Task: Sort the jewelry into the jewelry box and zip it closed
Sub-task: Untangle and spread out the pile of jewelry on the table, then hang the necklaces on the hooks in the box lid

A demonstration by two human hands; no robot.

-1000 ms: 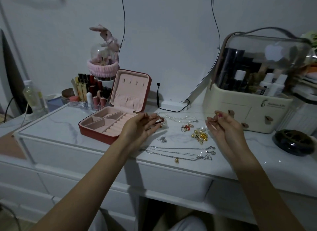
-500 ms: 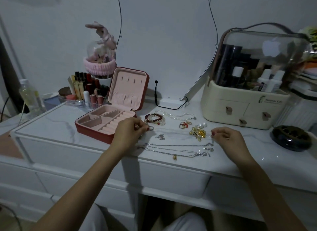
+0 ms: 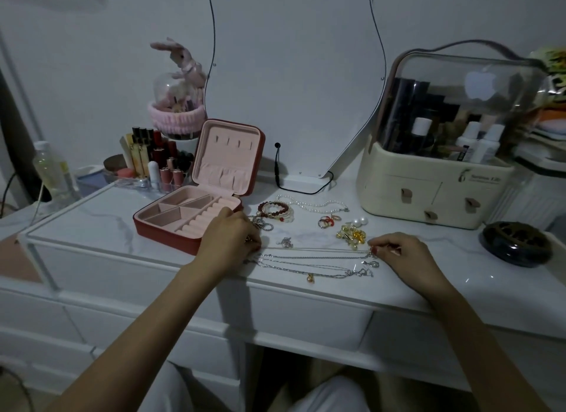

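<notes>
On the white marble-look table [image 3: 92,215] stands the red jewelry box [image 3: 190,218], open, with its lid upright and its pink compartments showing nothing inside. Just right of the box lies the jewelry: a pile of beaded bracelets [image 3: 277,211], a pearl necklace [image 3: 318,206], some rings [image 3: 327,221], pearl earrings [image 3: 360,221], a heap of gold pieces [image 3: 350,235], a small silver charm [image 3: 285,242] and several thin silver chains [image 3: 306,263] stretched near the front edge.

The left hand [image 3: 228,238] is low on the table beside the box's right front corner, fingers curled down at the left end of one thin chain [image 3: 312,248]; it seems to pinch this chain, but I cannot tell for sure. The right hand [image 3: 404,254] pinches the other end of the same chain between thumb and fingertips, so the chain lies straight between both hands.

Behind, a cream cosmetics case [image 3: 435,194] with a clear cover stands at the right, and lipsticks [image 3: 159,163] stand behind the box.
</notes>
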